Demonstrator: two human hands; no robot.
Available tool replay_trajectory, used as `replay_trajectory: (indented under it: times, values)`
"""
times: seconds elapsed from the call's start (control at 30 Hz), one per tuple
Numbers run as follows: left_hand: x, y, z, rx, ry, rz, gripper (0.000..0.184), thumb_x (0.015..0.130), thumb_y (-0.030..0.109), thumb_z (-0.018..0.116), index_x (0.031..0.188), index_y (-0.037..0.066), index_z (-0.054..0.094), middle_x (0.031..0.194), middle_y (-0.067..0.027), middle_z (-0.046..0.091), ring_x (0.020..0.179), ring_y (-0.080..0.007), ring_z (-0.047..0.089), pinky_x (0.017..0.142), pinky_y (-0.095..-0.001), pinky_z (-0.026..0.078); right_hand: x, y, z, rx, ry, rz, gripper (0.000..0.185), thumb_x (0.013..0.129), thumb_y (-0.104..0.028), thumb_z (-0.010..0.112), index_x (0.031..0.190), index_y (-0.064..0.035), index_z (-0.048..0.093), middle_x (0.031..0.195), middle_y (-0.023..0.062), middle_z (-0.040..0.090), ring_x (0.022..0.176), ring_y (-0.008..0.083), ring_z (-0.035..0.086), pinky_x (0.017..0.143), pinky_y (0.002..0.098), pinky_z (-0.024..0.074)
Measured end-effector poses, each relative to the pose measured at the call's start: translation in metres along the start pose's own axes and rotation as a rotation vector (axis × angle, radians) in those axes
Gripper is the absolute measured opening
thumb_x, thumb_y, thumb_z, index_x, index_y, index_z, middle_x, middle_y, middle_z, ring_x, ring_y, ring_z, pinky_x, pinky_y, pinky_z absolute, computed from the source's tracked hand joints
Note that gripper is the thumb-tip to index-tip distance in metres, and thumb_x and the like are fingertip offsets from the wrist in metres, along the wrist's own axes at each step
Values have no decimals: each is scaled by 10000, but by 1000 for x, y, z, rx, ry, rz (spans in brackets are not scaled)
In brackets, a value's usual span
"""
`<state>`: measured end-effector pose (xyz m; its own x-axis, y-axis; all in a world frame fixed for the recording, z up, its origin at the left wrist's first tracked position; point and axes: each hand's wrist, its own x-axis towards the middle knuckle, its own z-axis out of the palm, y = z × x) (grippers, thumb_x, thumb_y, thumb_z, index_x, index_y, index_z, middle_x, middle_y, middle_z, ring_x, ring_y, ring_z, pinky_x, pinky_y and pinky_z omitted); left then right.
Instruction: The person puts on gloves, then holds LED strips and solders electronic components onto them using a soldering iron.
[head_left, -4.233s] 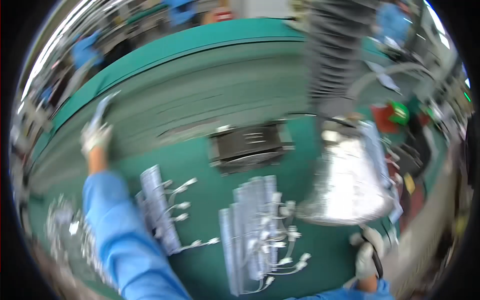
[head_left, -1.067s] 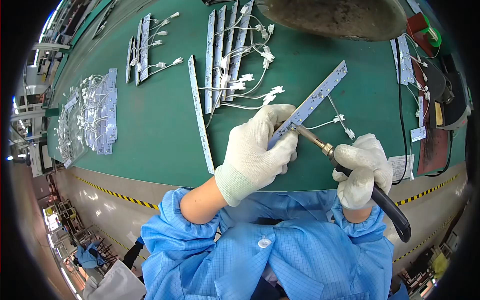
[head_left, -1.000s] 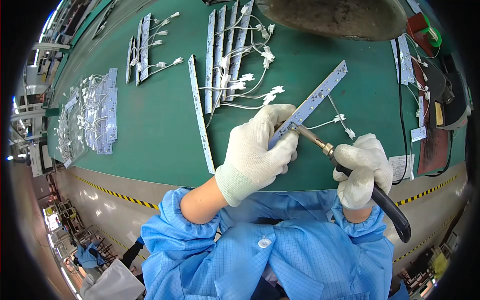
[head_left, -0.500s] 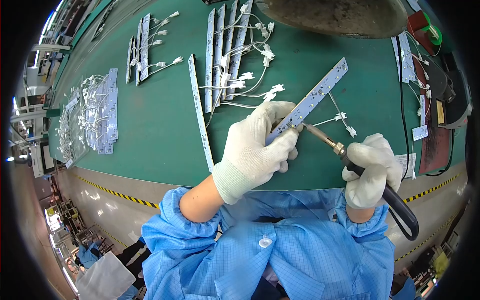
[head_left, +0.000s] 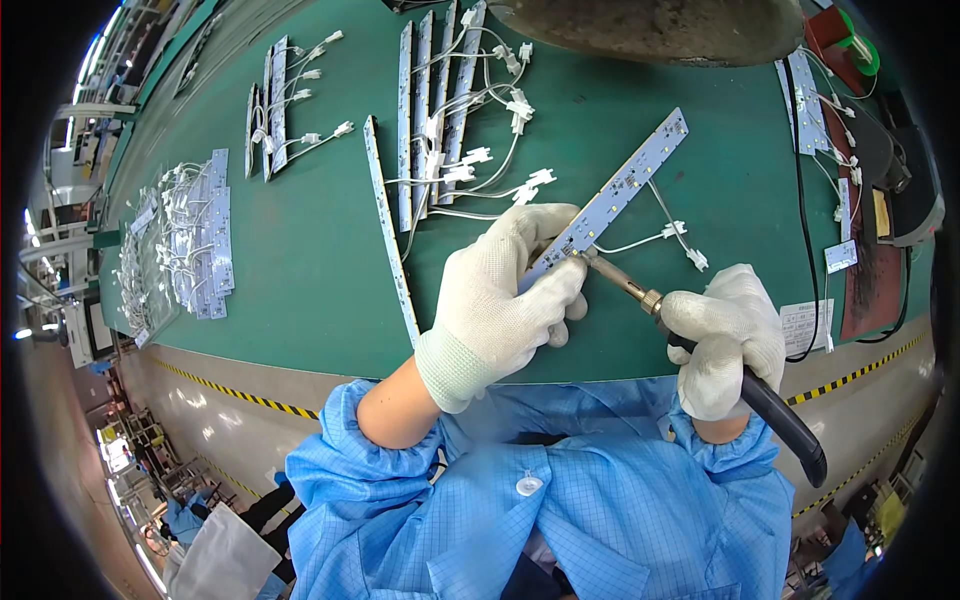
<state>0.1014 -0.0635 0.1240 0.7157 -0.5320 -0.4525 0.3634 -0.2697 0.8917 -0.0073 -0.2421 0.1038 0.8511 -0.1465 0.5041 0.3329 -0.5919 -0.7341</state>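
My gloved left hand (head_left: pixel 510 290) grips the lower end of a long, narrow LED circuit board (head_left: pixel 622 188), which slants up to the right. White wires with connectors (head_left: pixel 675 229) hang from the board's right side. In my gloved right hand (head_left: pixel 728 340) is a soldering iron (head_left: pixel 765 405), fingers wrapped round its black handle. The iron's tip meets, or comes very close to, the board's edge beside my left fingertips; exact contact is too small to make out. Left of my left hand lies another LED strip (head_left: pixel 392 235) on the green table (head_left: pixel 310 260).
Several wired LED strips (head_left: pixel 404 130) lie at the back. More boards (head_left: pixel 215 240) are piled at the left. A dark rounded object (head_left: pixel 660 30) overhangs the far edge. At right are a black cable (head_left: pixel 802 220), a paper label (head_left: pixel 805 328), a solder spool (head_left: pixel 862 55) and more boards (head_left: pixel 808 110).
The soldering iron and my right hand have moved a little left, with the tip now nearer the board's lower end. My left hand still holds the board. The view has shifted slightly.
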Motion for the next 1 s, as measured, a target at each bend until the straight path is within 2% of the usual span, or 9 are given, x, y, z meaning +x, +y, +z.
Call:
replay_trajectory:
  times: [0.43,0.5,0.57,0.6,0.7,0.87,0.93,0.97,1.0]
  values:
    - [-1,-2,1,9,16,20,340,881,113,550,1180,-47,561,773,-51,626,563,-42,575,505,-203,496,1,-6,0,-87,34,-11,501,984,-385,459,749,-2,678,480,-11,491,484,166,417,510,337,326]
    - [-8,1,-3,68,14,-5,348,879,160,593,1178,-18,575,789,-81,649,598,-121,626,574,-268,533,-3,3,-2,209,100,7,200,690,-134,638,820,3,706,539,26,489,458,174,398,475,335,303]
    - [-22,4,-13,635,21,217,385,844,121,690,1183,-28,585,972,-103,661,648,-145,608,584,-287,520,-2,5,1,210,246,-9,274,885,-203,571,796,34,676,539,35,519,445,148,436,446,302,329]
    - [-30,11,-16,1067,72,413,464,769,210,761,1158,3,614,962,-134,659,710,-254,630,653,-368,529,0,3,1,143,315,-6,342,944,-231,534,790,45,666,545,40,533,440,135,447,429,293,336]
    - [-30,28,-3,1248,140,507,549,719,289,789,1163,20,611,956,-162,648,803,-322,620,723,-408,522,-6,11,6,190,398,-11,441,1017,-301,454,863,66,645,635,94,585,447,105,491,409,239,379]
    - [7,9,24,1278,235,367,441,805,263,697,1165,24,608,964,-173,665,839,-335,646,709,-419,516,-13,16,1,304,351,-45,221,915,-145,543,1052,23,589,790,125,602,517,143,496,452,272,385]
    - [9,9,16,863,26,209,380,823,179,656,1167,20,615,907,-157,681,728,-285,657,660,-376,523,-18,16,-2,354,298,-42,327,840,-36,615,1160,-7,556,871,131,605,563,172,493,478,306,378]
    - [7,5,10,717,37,242,346,834,94,621,1162,-16,612,849,-97,684,649,-154,620,614,-284,501,-15,15,-2,353,305,-36,327,840,-36,615,1160,-7,556,871,131,605,563,172,493,478,306,378]
    - [7,7,7,724,30,240,346,834,94,621,1162,-16,612,849,-97,684,649,-154,620,614,-284,501,-7,12,-1,281,321,-34,231,909,-191,564,986,22,604,712,92,573,484,139,474,436,273,368]
